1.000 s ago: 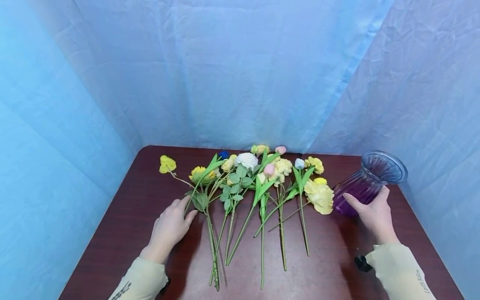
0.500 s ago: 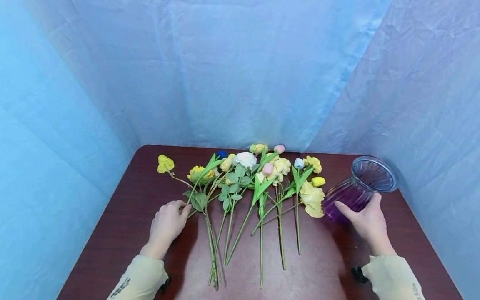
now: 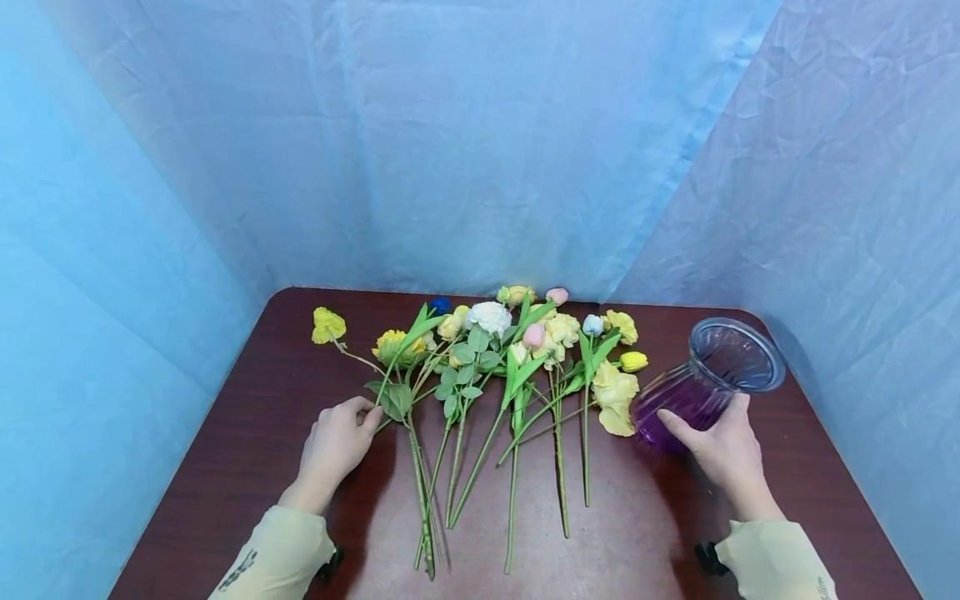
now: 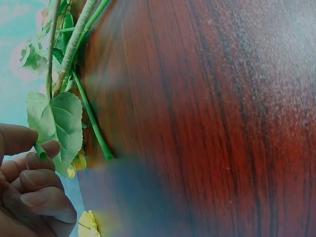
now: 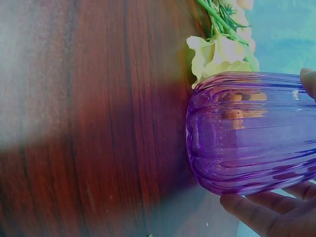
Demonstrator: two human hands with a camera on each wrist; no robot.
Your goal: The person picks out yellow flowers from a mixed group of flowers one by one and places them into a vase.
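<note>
Between the hands (image 3: 336,443) (image 3: 723,454), flowers (image 3: 489,319) (stem (image 4: 41,154) in left pinch, vase (image 3: 692,395) in right grip).

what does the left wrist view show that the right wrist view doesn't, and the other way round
Only the left wrist view: the left hand pinching a green stem, its tip poking out, with a broad leaf close by.

Only the right wrist view: the right hand gripping a ribbed purple vase, and a pale yellow flower next to the vase's base.

Both: the wood-grained table, the blue backdrop and other green stems.
</note>
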